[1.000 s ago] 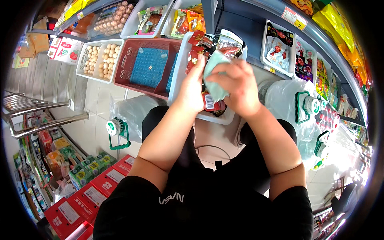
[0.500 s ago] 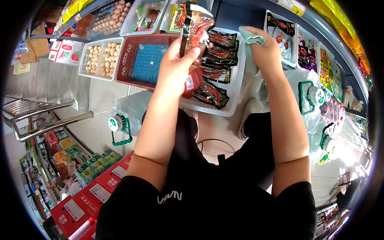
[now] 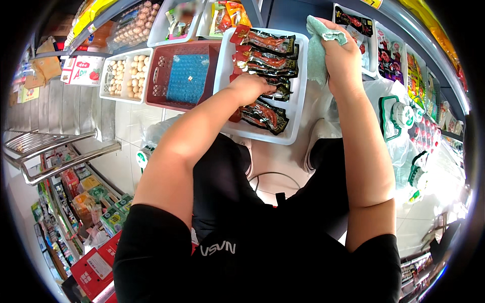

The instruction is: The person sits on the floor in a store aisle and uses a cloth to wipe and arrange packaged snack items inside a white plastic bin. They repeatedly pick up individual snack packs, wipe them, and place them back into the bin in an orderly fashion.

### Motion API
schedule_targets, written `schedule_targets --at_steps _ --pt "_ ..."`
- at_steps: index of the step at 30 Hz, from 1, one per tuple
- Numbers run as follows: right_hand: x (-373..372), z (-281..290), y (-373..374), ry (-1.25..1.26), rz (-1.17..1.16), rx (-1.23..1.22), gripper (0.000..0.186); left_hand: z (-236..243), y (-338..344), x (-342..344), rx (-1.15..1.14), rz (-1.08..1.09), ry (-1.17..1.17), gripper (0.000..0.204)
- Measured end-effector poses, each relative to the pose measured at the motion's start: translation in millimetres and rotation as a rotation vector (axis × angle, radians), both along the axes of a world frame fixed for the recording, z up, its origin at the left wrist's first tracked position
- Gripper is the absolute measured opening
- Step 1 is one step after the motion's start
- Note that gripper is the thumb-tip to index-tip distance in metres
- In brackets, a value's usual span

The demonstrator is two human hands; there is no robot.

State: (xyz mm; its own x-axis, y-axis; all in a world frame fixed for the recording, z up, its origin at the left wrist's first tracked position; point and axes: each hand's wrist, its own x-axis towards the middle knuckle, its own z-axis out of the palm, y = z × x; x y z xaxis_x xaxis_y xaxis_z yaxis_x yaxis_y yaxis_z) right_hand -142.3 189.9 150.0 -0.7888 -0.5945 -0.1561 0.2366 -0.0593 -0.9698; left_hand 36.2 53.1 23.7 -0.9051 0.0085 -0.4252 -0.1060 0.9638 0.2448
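Note:
A white tray (image 3: 294, 113) holds several black and red vacuum packs of reddish food (image 3: 262, 116), lying in a column. My left hand (image 3: 246, 90) reaches into its middle, fingers curled on a black pack (image 3: 278, 85); part of that pack is hidden under the hand. My right hand (image 3: 342, 60) is closed on a folded pale green cloth (image 3: 317, 55), held beside the tray's upper right corner.
A red-brown basket (image 3: 157, 78) with a blue mat and a divided egg bin (image 3: 103, 86) stand left of the tray. Shelves (image 3: 285, 17) with snack bins run behind. Large water jugs (image 3: 404, 115) flank my legs. A metal rail (image 3: 70, 166) and red cartons (image 3: 86, 275) are at left.
The pack my left hand held upright half a second ago now lies low in the tray, with that hand on it. My right hand with the cloth has moved slightly up.

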Motion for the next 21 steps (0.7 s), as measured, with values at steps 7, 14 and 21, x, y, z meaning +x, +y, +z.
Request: schedule_targets --at_steps 7,14,21 --pt "-3 -3 -3 -0.006 0.047 0.037 0.030 -67 -13 18 -0.079 -0.056 0.169 0.069" --pt "-3 -5 -3 -0.026 0.093 0.012 0.028 -42 -12 2 -0.047 0.229 -0.097 0.027" --pt "-1 -4 2 -0.027 0.107 0.008 0.029 -40 8 19 -0.009 -0.010 -0.225 0.062"
